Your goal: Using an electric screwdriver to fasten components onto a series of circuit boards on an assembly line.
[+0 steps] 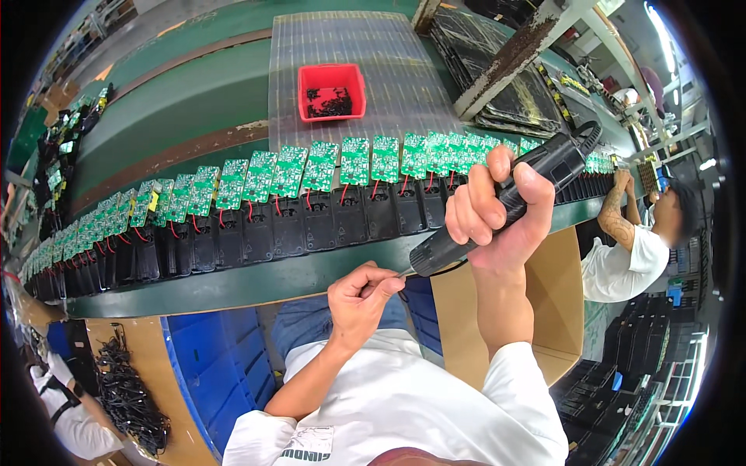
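Observation:
My right hand [501, 206] is wrapped round a black electric screwdriver [519, 190], held tilted above the bench edge with its bit end down to the left and its cord at the upper right. At the tool's tip, the thumb and fingers of my left hand [359, 301] pinch together around the thin bit; whether a screw is there too is too small to tell. Just beyond my hands stands a long row of black plastic housings [342, 217]. Green circuit boards [320, 165] lean at their far ends, joined to them by red wires.
A red bin [332, 92] with small black parts sits on a ribbed translucent sheet [287, 46]. A rusty metal post [513, 58] rises at the right. Below the bench are a cardboard box [556, 291], blue crates [221, 365] and bundled black cables [128, 388]. Other people work at both sides.

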The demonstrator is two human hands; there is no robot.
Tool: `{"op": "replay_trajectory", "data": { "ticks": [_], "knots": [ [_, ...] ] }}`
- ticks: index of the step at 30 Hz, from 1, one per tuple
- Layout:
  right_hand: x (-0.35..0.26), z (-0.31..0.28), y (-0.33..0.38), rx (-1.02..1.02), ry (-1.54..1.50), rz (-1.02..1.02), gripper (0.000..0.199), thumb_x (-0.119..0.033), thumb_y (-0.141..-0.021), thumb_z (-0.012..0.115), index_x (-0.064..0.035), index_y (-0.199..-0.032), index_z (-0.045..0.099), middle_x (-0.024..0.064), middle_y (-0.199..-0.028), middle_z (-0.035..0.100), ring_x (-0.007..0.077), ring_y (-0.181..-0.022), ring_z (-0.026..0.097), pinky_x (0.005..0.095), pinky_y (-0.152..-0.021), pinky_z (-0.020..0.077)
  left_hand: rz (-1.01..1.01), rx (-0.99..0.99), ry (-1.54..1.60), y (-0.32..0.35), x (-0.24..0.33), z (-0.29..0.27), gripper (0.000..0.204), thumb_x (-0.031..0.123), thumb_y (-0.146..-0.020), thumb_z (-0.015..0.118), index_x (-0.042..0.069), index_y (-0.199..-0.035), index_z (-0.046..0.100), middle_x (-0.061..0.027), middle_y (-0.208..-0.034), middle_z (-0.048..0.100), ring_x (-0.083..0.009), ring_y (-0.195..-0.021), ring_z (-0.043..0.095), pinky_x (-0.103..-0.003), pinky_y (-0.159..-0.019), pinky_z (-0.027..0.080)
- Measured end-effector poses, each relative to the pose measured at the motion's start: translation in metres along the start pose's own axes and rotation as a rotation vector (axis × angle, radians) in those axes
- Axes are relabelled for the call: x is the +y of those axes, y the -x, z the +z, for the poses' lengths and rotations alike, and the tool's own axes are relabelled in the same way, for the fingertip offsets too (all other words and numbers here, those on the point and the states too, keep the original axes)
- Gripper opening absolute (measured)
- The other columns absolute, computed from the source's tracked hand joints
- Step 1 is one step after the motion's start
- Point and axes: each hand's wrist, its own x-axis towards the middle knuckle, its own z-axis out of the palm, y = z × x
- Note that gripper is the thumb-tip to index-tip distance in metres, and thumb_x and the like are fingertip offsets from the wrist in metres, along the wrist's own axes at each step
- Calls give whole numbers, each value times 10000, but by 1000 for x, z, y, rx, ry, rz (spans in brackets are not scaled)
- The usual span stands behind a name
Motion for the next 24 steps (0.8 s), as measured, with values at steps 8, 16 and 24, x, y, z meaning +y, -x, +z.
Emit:
{"op": "replay_trajectory", "data": {
  "ticks": [8, 16, 24],
  "knots": [
    [0, -10, -13, 39, 225, -233, 155, -230, -949, 459, -96, -910, 526, -11, -517, 431, 109, -383, 371, 285, -417, 367, -465, -31, 347, -3, 5, -7, 186, 143, -1007, 531, 13, -1076, 644, 23, -723, 501, -49, -591, 306, -187, -513, 242],
    [15, -30, -39, 247, 438, -339, 98, -116, -922, 523, -70, -836, 516, 36, -518, 462, 136, -405, 398, 287, -421, 368, -592, -109, 424, -2, 3, -7, 212, 154, -1040, 469, 21, -1151, 593, -15, -736, 540, -48, -578, 330, -185, -496, 253],
    [24, -32, -43, 273, 511, -310, 52, -74, -907, 546, -45, -870, 522, 51, -524, 477, 142, -408, 406, 283, -407, 363, -621, -126, 436, -6, -4, -11, 210, 178, -1043, 506, 15, -1094, 626, -66, -788, 617, -54, -562, 345, -192, -481, 257]
  ]
}}
